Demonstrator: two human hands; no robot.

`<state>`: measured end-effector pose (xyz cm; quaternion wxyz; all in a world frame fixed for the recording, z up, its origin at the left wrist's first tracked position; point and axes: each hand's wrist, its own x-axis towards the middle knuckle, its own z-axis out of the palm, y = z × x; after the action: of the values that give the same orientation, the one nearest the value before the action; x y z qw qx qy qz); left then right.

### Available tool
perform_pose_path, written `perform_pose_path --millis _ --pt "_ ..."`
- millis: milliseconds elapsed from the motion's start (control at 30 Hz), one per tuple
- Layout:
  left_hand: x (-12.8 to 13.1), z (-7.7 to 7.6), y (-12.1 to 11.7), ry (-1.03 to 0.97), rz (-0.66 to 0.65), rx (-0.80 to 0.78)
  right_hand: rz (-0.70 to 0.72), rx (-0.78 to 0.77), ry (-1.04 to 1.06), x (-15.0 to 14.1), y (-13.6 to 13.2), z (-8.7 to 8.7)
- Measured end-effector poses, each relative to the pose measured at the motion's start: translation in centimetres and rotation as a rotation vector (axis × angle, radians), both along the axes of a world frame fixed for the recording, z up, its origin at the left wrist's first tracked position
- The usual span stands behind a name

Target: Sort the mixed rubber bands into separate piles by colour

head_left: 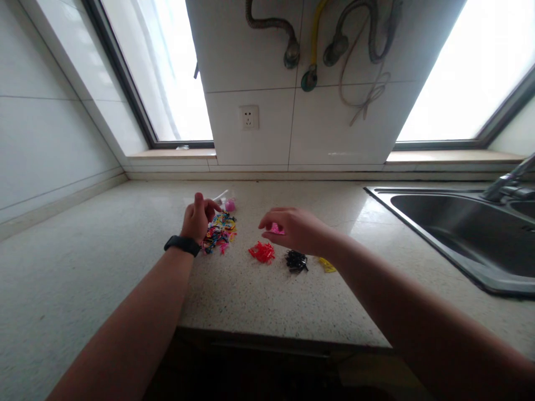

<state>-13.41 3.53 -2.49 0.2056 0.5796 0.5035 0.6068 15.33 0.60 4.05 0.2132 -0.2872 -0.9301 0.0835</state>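
Head view: behind the red pile (262, 253), the right hand (295, 227) is arching over pink pieces (276, 228), grip parted, seemingly empty; left of the red pile, the left hand (196, 219) is curling loosely at the mixed pile (221, 231), hold unclear. Gaps are presumably separating colours.

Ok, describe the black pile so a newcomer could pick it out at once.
Find the pale speckled counter left of the steel sink. On it, look between the red pile and the yellow pile. The black pile is the only one there that is all dark.
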Motion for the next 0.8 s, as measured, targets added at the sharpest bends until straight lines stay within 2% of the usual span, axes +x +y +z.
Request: perform_pose_path --millis 100,267,400,567,800 --pt "-0.1 -0.1 0.1 0.001 0.009 0.004 0.094 0.004 -0.153 -3.4 0.6 -0.3" --pt "-0.2 -0.1 0.5 -0.009 0.001 0.015 0.076 0.046 -0.297 -7.8 1.5 -1.5" --pt "-0.1 0.0 0.7 0.009 0.005 -0.018 0.047 0.117 -0.395 -10.3 1.7 -2.7" --pt "-0.1 0.1 0.9 0.006 -0.003 -0.035 0.014 0.102 -0.406 -11.5 2.1 -4.0" --pt "-0.1 0.1 0.9 0.017 -0.008 -0.036 0.010 0.126 -0.393 -11.8 2.0 -4.1"
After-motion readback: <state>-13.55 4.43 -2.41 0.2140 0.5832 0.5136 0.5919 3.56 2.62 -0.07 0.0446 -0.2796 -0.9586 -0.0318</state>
